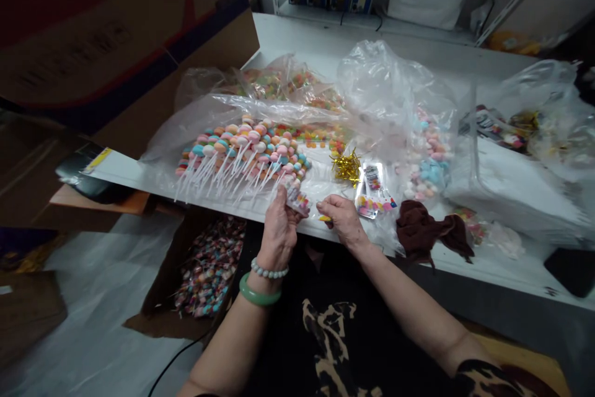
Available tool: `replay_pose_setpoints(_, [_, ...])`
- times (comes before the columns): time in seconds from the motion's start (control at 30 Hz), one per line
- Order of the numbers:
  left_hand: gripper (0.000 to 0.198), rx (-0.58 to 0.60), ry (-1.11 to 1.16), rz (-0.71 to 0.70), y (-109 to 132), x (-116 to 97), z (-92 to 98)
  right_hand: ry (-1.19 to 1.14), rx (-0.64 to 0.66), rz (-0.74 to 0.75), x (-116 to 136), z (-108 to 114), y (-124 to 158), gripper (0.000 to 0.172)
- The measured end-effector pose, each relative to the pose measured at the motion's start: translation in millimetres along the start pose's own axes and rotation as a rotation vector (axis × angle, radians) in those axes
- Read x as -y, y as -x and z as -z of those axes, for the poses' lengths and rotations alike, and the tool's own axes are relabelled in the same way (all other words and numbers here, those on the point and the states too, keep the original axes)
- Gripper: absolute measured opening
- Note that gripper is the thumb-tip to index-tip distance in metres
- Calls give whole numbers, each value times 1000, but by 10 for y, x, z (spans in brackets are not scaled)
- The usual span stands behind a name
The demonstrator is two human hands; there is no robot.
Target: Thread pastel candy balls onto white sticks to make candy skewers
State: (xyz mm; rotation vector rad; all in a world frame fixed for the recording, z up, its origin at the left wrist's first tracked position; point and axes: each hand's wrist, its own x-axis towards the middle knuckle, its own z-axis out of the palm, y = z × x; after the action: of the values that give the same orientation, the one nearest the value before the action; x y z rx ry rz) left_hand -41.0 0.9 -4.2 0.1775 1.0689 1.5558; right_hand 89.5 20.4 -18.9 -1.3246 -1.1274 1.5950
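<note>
My left hand (280, 228) is closed around a wrapped lollipop (297, 200) in a small clear bag at the table's front edge. My right hand (343, 218) is pinched beside it, with something small and yellow at its fingertips that I cannot make out. A heap of pastel lollipops (242, 152) with white sticks lies on clear plastic just beyond my left hand. Gold twist ties (346, 166) sit above my right hand. A few small printed bags (372, 196) lie to the right of it.
A cardboard box of wrapped lollipops (209, 270) stands on the floor below the table. A brown cloth (430, 233) lies at the front edge to the right. Clear bags of candy (425, 149) sit behind. A large cardboard box (116, 31) stands at the left.
</note>
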Motion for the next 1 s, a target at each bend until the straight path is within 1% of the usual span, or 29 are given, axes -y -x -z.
replay_pose_setpoints(0.07, [39,51,-114,133,16,16,16,42,4,9,-3,64,-9,34])
replay_pose_setpoints(0.13, [37,88,-200,249,15,51,35,94,45,54,-2,124,-8,35])
replay_pose_setpoints(0.2, [34,106,-209,306,-6,100,49,133,81,112,0,172,-5,34])
replay_pose_setpoints(0.23, [32,97,-191,300,-21,125,51,133,85,134,2,189,-5,32])
replay_pose_setpoints(0.3, [28,50,-132,201,-43,169,42,84,84,134,7,205,-12,26])
replay_pose_setpoints(0.37, [28,10,-76,59,-41,200,9,5,105,72,11,193,-20,24])
replay_pose_setpoints(0.4, [29,10,-58,14,-30,210,-14,-29,132,29,12,178,-22,25])
replay_pose_setpoints(0.43, [30,21,-45,-6,-14,216,-37,-56,161,-12,11,159,-22,27])
replay_pose_setpoints(0.5, [29,43,-39,-2,20,222,-74,-115,189,-70,2,118,-14,27])
replay_pose_setpoints(0.53, [29,33,-49,-5,34,224,-84,-147,178,-86,-6,101,-8,27])
replay_pose_setpoints(0.6, [31,-38,-89,-55,50,228,-83,-193,121,-106,-26,78,4,28])
replay_pose_setpoints(0.7, [34,-145,-122,-147,54,231,-56,-167,59,-114,-55,62,16,33])
replay_pose_setpoints(0.77, [34,-142,-101,-137,58,220,-41,-134,38,-94,-65,56,17,36])
replay_pose_setpoints(0.87, [37,-51,-128,13,69,191,-27,-8,61,-16,-53,58,15,36])
replay_pose_setpoints(0.93, [38,-23,-176,81,66,180,-17,84,88,36,-21,60,16,31])
replay_pose_setpoints(0.97, [37,-36,-185,68,60,180,-12,92,99,55,-1,58,15,26])
replay_pose_setpoints(1.0, [36,-57,-179,25,51,183,-9,68,109,65,20,54,12,21])
